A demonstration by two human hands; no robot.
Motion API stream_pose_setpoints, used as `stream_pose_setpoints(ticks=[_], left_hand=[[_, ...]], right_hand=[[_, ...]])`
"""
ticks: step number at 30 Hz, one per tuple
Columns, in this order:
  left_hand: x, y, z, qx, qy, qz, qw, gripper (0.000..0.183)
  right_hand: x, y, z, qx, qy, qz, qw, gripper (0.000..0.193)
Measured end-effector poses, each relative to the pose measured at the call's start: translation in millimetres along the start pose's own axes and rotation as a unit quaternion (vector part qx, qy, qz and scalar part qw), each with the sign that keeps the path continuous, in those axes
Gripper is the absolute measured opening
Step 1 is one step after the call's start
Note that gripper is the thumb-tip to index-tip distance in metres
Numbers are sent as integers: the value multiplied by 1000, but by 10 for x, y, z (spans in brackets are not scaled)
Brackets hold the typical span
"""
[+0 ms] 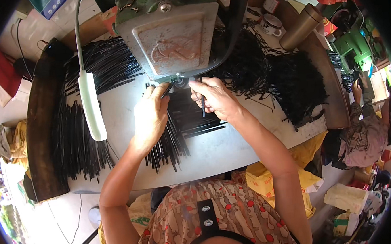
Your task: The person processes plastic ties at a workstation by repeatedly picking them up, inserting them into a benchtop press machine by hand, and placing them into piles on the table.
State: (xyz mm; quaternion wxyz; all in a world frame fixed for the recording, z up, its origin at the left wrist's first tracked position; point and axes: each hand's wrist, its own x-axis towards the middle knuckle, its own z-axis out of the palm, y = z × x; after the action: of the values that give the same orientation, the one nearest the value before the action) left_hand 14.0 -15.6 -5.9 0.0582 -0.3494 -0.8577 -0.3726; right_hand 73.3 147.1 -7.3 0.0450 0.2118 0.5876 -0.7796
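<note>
Both my hands work close under the front of a green bench machine with a worn metal cover. My left hand is closed on a thin black strip, its end up at the small metal part below the cover. On the other side, my right hand pinches a second black strip, which hangs down from its fingers. Loose black strips lie fanned out on the pale worktop beneath and between my hands. Fingertips partly hide the strips' upper ends.
More black strips lie in bundles at the left, with a tangled heap at the right. A white lamp hangs left of the machine. A mug and a flask stand back right. Another person works at the far right.
</note>
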Motion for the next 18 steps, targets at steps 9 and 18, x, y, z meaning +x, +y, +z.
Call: stream_pose_setpoints(ticks=[9,18], left_hand=[[22,-5,4,-20,-47,-52,997,26],[43,5,11,-35,-41,-47,997,26]], right_hand=[[34,0,28,10,-29,3,1000,22],[55,24,45,4,-27,-12,1000,23]])
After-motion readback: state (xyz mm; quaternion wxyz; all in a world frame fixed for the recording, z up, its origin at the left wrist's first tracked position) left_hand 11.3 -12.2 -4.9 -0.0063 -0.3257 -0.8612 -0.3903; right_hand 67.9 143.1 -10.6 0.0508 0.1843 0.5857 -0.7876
